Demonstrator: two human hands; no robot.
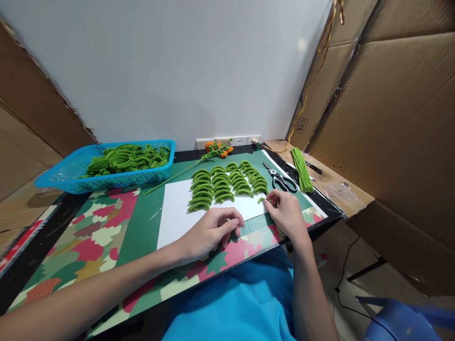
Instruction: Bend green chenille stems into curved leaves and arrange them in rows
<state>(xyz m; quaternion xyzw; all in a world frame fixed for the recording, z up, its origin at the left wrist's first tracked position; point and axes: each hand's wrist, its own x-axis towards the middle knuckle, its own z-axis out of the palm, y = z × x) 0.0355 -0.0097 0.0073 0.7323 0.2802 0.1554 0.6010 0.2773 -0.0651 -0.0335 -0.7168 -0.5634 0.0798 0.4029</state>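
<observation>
My right hand [286, 212] is at the right end of the white sheet [174, 213], thumb and fingertips pinched on the end of a small curved green pipe cleaner piece [261, 200]. Just above it, several columns of bent green pipe cleaner pieces [222, 182] lie side by side on the sheet. My left hand [215, 229] rests on its side at the sheet's near edge. Its fingers are loosely curled toward the thumb, and no object shows in them. Scissors [280, 180] with dark handles lie beyond my right hand, blades pointing away.
A blue plastic basket [106, 182] of green pipe cleaner pieces stands at the left. An orange flower bunch [219, 149] with a long green stem lies at the back. On the right are a bundle of straight green pipe cleaners [302, 170] and a black pen-like tool [314, 167]. Cardboard walls [398, 109] flank the table.
</observation>
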